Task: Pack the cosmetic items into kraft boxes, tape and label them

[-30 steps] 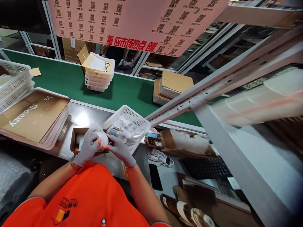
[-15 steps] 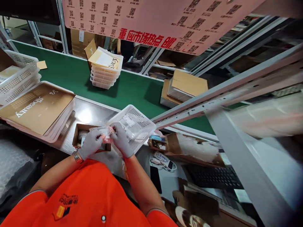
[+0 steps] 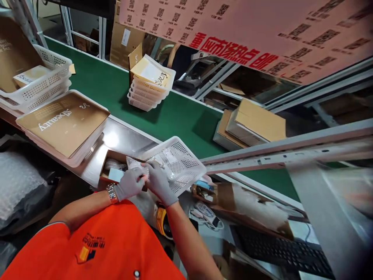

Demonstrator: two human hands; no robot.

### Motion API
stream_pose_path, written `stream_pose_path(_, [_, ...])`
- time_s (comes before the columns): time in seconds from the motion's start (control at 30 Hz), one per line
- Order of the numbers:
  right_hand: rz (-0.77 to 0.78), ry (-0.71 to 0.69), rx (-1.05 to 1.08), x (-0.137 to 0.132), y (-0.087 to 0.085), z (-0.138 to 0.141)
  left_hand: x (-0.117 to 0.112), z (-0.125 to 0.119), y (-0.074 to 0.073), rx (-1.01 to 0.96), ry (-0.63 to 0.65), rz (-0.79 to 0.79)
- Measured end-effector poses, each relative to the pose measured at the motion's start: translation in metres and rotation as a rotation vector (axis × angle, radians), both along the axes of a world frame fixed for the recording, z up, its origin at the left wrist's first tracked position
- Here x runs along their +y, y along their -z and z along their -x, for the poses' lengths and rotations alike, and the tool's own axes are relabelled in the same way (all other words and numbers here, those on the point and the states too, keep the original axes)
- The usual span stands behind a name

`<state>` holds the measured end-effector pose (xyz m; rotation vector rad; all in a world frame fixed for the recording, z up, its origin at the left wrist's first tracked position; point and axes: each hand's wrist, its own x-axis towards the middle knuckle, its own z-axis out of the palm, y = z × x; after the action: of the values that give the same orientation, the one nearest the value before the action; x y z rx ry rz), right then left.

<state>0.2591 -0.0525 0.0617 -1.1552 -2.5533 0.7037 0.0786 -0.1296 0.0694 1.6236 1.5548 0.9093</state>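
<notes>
My left hand (image 3: 129, 184), in a grey glove with bare fingertips, is closed on a small bubble-wrapped item (image 3: 133, 162). Gloved in the same way, my right hand (image 3: 159, 182) grips the wrap from the right, its fingers meeting the left ones. What the clear wrap contains cannot be made out. Just below and left of the hands stands an open brown cardboard box (image 3: 106, 157). Inside it lie a light blue box (image 3: 115, 174) and another bubble-wrapped piece (image 3: 114, 164). Behind my right hand, a white perforated basket (image 3: 189, 161) holds a white label slip (image 3: 169, 154).
A green conveyor belt (image 3: 186, 112) runs behind the metal bench, carrying stacked baskets (image 3: 145, 97) and cardboard boxes (image 3: 256, 120). Baskets with a flat brown carton (image 3: 64, 120) stand left. A metal rail (image 3: 262, 157) crosses at right, above a keyboard (image 3: 285, 252).
The head view has swung left, so the scene appears further right. The wrapped item, earlier stretched between my hands, is now bunched with one end raised, and the hands are closer together.
</notes>
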Motion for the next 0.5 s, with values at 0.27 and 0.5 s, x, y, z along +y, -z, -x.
stream_pose_path(0.27, [-0.162,-0.113,-0.518,0.004,0.001,0.059,-0.029,0.04,0.006,0.705,0.193,0.229])
stream_pose_path(0.5, [-0.062,-0.18,-0.582,0.011,0.015,0.073,-0.02,0.043,0.006,0.741,0.423,0.416])
